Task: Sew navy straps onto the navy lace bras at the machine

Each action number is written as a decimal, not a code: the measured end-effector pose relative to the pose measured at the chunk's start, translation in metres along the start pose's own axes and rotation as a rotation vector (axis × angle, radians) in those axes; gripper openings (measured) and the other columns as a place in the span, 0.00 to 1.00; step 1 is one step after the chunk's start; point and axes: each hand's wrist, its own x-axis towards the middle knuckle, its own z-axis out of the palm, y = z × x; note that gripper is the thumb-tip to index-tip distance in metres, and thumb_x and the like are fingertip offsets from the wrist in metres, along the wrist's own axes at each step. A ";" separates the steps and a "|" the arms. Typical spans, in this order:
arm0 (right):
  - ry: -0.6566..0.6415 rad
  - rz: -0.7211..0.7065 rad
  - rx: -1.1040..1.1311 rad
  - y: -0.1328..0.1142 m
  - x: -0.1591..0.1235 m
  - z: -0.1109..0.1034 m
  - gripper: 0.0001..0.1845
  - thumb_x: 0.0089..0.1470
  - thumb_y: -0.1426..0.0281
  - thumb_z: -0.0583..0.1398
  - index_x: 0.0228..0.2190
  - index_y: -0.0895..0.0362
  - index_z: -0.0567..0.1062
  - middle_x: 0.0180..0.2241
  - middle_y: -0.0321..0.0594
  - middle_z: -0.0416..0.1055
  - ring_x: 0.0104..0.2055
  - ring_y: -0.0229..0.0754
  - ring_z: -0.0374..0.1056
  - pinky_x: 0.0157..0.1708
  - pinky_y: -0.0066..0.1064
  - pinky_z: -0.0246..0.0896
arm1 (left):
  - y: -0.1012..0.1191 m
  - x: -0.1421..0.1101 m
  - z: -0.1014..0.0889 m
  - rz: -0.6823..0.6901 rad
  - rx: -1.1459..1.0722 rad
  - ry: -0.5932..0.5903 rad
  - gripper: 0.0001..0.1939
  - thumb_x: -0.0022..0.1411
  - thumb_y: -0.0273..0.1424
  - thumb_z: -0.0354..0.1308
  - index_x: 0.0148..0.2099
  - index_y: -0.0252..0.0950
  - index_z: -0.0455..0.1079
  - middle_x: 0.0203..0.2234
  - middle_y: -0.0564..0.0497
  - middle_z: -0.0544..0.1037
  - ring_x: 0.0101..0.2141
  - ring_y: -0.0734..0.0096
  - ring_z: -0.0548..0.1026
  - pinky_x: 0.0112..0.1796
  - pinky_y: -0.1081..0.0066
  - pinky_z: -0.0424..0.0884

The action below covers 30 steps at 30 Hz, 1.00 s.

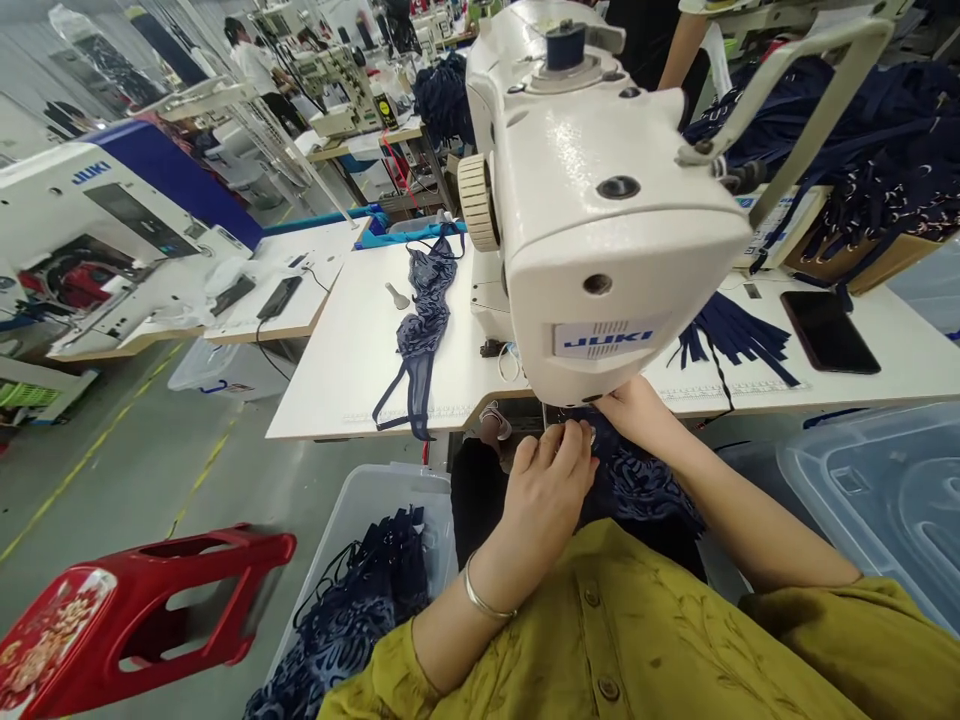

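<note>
1. Since we're going left to right, first up is a red plastic stool (161, 625) on the floor, with a translucent bin (441, 500) beside it holding a pile of navy lace garments (352, 610).

2. Next, on the white sewing table (341, 355), there's a navy lace bra (427, 310) laid out lengthwise, one end hanging just past the front edge.

3. Left hand (551, 470), bangle on the wrist: fingers curled in close together, pretty much no gap, and they look to be pinching the edge of a navy lace piece (641, 485). That piece sits below the JUKI sewing machine head (622, 250), draping toward the lap.

4. Right hand (630, 405) comes in from the other side, beside the same fabric. Its fingertips are tucked behind the machine head, so can't tell how open they are or what they've got.

5. My read: this is the lining-up or stitching stage. Needle's hidden, so no clue if it's running. Next move probably calls for guiding the edge steadily, fabric flat, fingers clear of the needle.

6. Far right: a fan of navy strips (739, 335), a smartphone (830, 332) and a clear plastic tub (795, 450).
</note>
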 end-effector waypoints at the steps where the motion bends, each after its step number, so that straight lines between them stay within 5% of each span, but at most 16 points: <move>1: 0.008 -0.010 -0.002 -0.001 0.002 0.001 0.08 0.52 0.69 0.54 0.32 0.56 0.72 0.30 0.45 0.74 0.43 0.53 0.70 0.43 0.42 0.64 | 0.001 0.001 0.000 -0.004 0.010 0.005 0.18 0.71 0.30 0.46 0.60 0.32 0.64 0.49 0.45 0.76 0.47 0.63 0.74 0.46 0.63 0.63; 14: 0.117 -0.086 -0.046 0.011 0.009 0.008 0.13 0.51 0.69 0.56 0.39 0.58 0.74 0.41 0.52 0.76 0.54 0.58 0.66 0.53 0.49 0.60 | 0.010 0.013 -0.002 -0.036 0.097 -0.014 0.19 0.71 0.32 0.44 0.57 0.27 0.67 0.49 0.41 0.75 0.48 0.60 0.72 0.48 0.64 0.64; 30: 0.159 -0.142 -0.088 0.015 0.009 0.012 0.11 0.53 0.71 0.55 0.37 0.56 0.74 0.29 0.43 0.76 0.37 0.50 0.72 0.51 0.47 0.62 | 0.012 0.015 0.000 -0.042 0.226 0.047 0.19 0.71 0.33 0.45 0.54 0.30 0.70 0.46 0.46 0.76 0.46 0.67 0.73 0.47 0.67 0.65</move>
